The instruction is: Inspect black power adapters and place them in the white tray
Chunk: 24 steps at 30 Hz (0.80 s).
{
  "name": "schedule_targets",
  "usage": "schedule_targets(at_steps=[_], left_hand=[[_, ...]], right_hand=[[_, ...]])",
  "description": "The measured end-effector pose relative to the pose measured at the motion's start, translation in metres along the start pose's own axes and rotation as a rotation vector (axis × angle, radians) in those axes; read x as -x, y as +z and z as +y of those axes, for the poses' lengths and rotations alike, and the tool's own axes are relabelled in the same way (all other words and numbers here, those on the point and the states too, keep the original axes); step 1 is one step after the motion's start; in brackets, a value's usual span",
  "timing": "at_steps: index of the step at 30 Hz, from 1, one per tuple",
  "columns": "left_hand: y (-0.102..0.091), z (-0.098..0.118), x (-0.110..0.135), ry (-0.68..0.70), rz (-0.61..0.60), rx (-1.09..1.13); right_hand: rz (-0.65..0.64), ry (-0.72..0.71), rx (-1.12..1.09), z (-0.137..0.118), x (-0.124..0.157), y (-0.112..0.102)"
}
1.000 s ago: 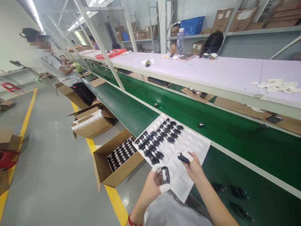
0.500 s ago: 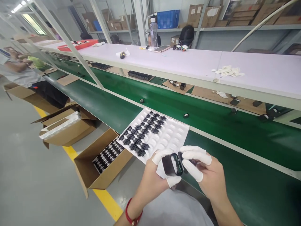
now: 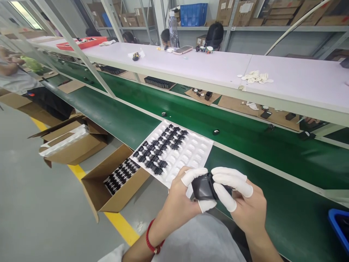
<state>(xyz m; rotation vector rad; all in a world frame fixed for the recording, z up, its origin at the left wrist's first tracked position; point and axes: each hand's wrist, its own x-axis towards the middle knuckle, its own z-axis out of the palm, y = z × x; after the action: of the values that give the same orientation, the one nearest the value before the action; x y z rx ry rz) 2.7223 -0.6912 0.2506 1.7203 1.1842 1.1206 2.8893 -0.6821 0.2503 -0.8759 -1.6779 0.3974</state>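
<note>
Factory line under strip lights: a long green conveyor belt (image 3: 272,163) running beside a white-topped bench (image 3: 207,63), with steel shelving and cardboard cartons (image 3: 245,9) beyond. At the centre of the view, a left hand (image 3: 177,203) and a right hand (image 3: 247,203), both closed on a glossy black plastic unit (image 3: 204,187). Left fingers and thumb pinching one end, right fingers curled over the other; white finger cots (image 3: 229,178) on several fingers, a red bracelet (image 3: 152,236) on the left wrist.

At 10 o'clock from the hands, touching the left hand, a white plastic tray (image 3: 188,160) on the belt, its far half filled with rows of small black parts (image 3: 155,156). At 9 o'clock, an open carton (image 3: 95,189) on the floor, packed with black-and-white items (image 3: 121,175), and a yellow floor line (image 3: 120,227) beside it. Further off at 10 o'clock, a second open carton (image 3: 73,142). At 1 o'clock on the bench, a pile of loose finger cots (image 3: 255,77). At 4 o'clock, a blue bin (image 3: 338,225) at the frame edge.
</note>
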Motion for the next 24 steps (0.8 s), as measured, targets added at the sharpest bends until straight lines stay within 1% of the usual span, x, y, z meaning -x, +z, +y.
schedule_targets(at_steps=[5, 11, 13, 15, 17, 19, 22, 24], left_hand=[[0.005, -0.003, -0.004, 0.047, -0.011, -0.073], [0.007, -0.005, -0.007, 0.256, -0.009, -0.239], [0.007, -0.002, -0.008, 0.269, -0.035, -0.271], [0.006, 0.001, -0.009, 0.246, -0.074, -0.269], [0.005, 0.004, -0.011, 0.224, -0.110, -0.247], [0.003, 0.006, -0.014, 0.241, -0.121, -0.229], [0.002, 0.009, -0.017, 0.326, -0.124, -0.215], [0.003, 0.013, -0.017, 0.386, -0.118, -0.205]], right_hand=[[0.048, 0.001, 0.029, 0.002, 0.000, -0.004], [0.107, 0.019, 0.084, 0.004, 0.001, -0.003], [0.137, 0.026, 0.112, 0.005, 0.001, -0.002], [0.180, 0.027, 0.116, 0.005, 0.001, -0.001], [0.211, 0.019, 0.086, 0.007, 0.001, 0.000], [0.238, 0.009, 0.036, 0.008, 0.002, 0.002], [0.278, -0.003, -0.043, 0.010, 0.002, 0.003], [0.282, -0.017, -0.083, 0.010, 0.002, 0.002]])
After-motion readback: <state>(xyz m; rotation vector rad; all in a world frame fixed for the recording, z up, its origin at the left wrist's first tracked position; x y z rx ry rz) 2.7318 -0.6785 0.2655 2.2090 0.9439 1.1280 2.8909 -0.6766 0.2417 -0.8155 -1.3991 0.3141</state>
